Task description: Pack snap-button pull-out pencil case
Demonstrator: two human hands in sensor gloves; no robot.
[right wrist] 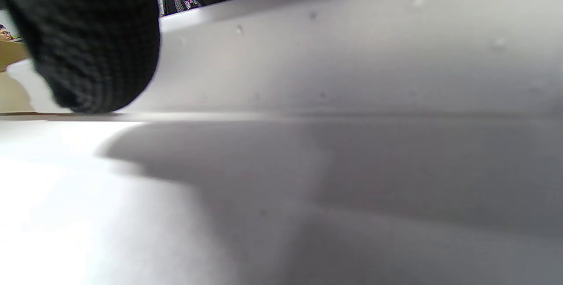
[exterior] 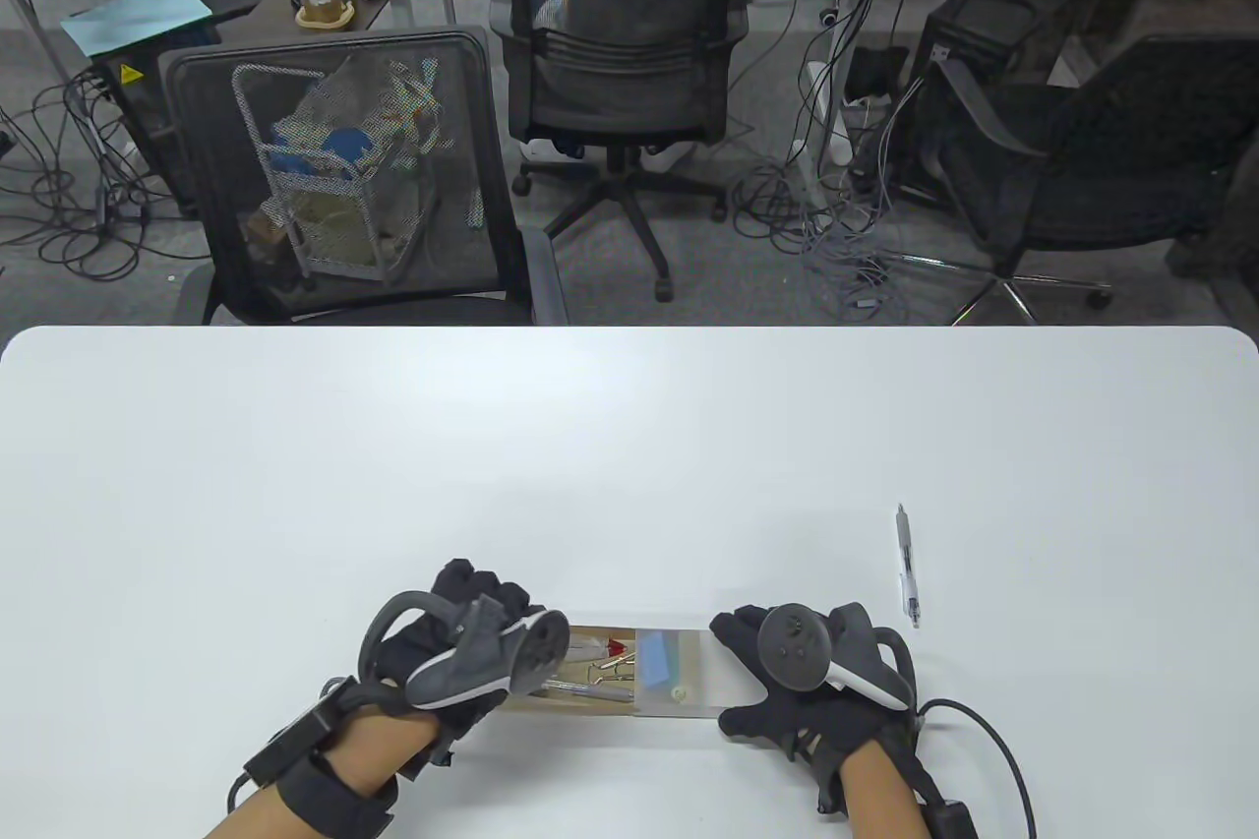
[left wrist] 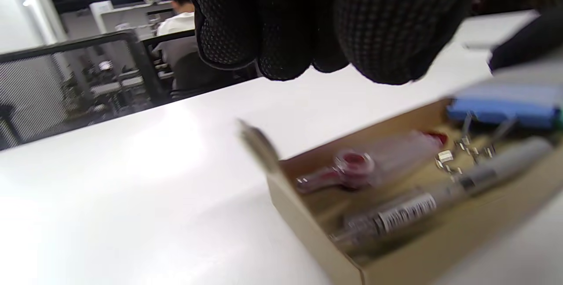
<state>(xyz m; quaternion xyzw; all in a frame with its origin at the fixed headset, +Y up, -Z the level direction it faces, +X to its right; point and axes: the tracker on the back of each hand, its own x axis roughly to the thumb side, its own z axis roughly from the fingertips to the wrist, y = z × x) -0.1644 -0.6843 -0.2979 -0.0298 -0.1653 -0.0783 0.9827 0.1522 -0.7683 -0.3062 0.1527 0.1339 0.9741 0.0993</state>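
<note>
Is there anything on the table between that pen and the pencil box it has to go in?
Only the right hand, which sits at the case's right end, on the side towards the pen. Otherwise only bare table shows between them. The drawer is pulled out at the left, open on top.

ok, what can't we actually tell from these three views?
- Left hand contact with the tray: table view, tracker covers the fingers; left wrist view, fingers hang above it, blurred.
- Right hand hold on the sleeve: table view, tracker hides it; right wrist view too close.
- Tray contents: blurred.
- Pen markings: too small.
</note>
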